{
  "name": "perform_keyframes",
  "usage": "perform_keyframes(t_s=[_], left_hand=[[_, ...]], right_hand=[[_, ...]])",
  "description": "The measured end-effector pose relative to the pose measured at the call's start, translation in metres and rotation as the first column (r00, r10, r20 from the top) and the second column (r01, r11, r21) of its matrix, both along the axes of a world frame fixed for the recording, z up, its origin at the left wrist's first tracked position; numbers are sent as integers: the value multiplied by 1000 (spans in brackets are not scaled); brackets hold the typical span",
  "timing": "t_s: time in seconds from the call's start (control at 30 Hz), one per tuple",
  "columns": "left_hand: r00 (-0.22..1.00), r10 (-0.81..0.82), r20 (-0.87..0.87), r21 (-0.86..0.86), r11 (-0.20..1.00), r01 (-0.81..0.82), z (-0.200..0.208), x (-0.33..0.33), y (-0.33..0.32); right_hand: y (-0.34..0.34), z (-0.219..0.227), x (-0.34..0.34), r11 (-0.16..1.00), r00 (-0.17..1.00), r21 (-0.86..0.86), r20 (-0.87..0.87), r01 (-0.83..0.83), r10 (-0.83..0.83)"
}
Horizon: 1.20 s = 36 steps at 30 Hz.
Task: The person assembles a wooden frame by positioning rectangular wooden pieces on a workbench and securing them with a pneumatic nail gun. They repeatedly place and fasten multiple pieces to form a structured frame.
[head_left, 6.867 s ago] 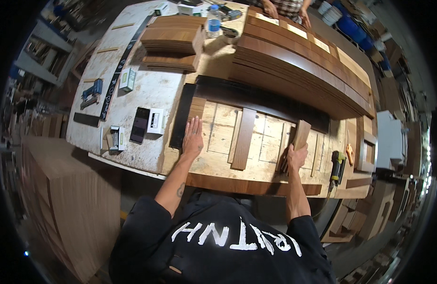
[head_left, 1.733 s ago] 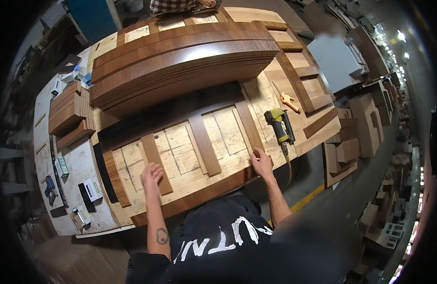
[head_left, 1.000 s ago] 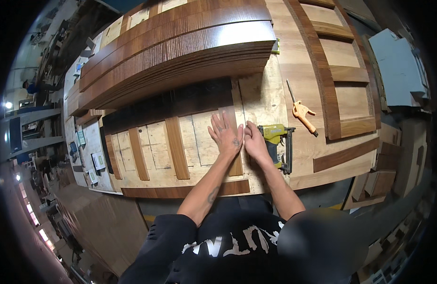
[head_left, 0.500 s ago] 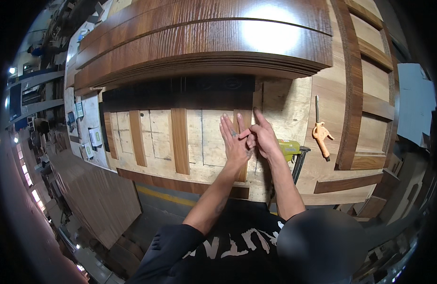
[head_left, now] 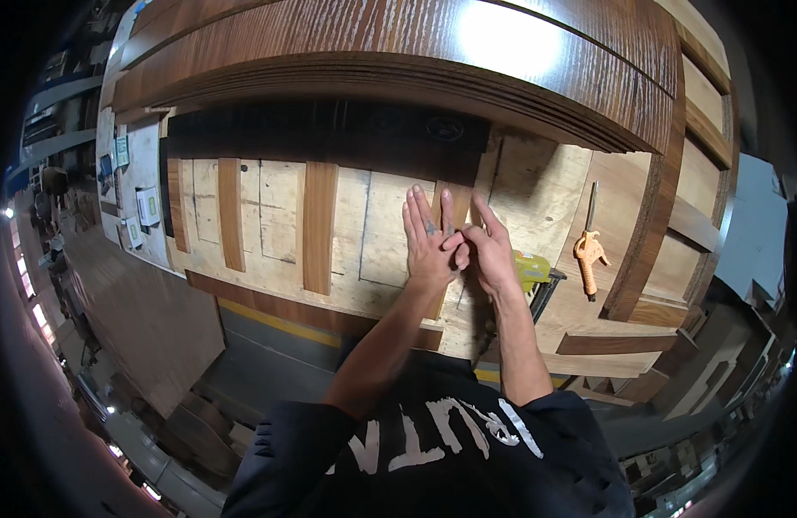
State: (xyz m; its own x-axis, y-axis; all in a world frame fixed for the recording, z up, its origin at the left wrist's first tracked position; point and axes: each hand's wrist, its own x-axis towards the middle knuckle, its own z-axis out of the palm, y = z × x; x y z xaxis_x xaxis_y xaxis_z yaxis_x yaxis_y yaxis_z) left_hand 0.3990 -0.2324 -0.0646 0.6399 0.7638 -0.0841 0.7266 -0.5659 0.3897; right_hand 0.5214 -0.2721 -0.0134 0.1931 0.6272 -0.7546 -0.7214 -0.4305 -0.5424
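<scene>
My left hand (head_left: 430, 246) is stretched out flat, palm down, over a pale worn board with slim brown wood slats (head_left: 318, 229) across it. Close against it on the right is my right hand (head_left: 492, 250), one finger pointing forward and the thumb and other fingers bent in at the left hand's thumb side. Anything between those bent fingers is hidden. Right of my right wrist, a lime-green nail gun (head_left: 531, 269) with a black magazine lies on the bench. Farther right lies an orange air blow gun (head_left: 590, 252) with a metal nozzle.
Glossy brown boards (head_left: 373, 60) are stacked across the far side. A dark panel (head_left: 312, 129) lies in front of them. At right is a ladder-like wooden frame (head_left: 662, 211). Small boxes (head_left: 148, 207) sit at left. A brown strip (head_left: 312, 312) runs along the near edge.
The view has shifted, so the bench and boards appear moved and tilted. My hands keep nearly the same pose, still touching each other.
</scene>
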Motion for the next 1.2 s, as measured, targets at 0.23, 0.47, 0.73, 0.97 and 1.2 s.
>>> perform_keyframes(t_s=[0.23, 0.47, 0.73, 0.97, 1.2], left_hand=[[993, 35, -117, -10, 999, -36, -1, 6, -3], [994, 35, -102, -29, 999, -38, -2, 6, -2], [994, 56, -99, -68, 996, -63, -2, 1, -2], [991, 39, -125, -165, 984, -59, -3, 1, 1], [997, 59, 47, -122, 991, -53, -6, -3, 2]], right_hand=[[-95, 48, -38, 898, 253, -439, 866, -32, 432], [-111, 27, -50, 846, 184, -525, 844, 93, 503], [-114, 20, -25, 849, 551, -526, 724, 50, 416], [-73, 86, 63, 899, 862, -438, 443, -31, 246], [40, 128, 79, 584, 287, -579, 526, -569, 801]])
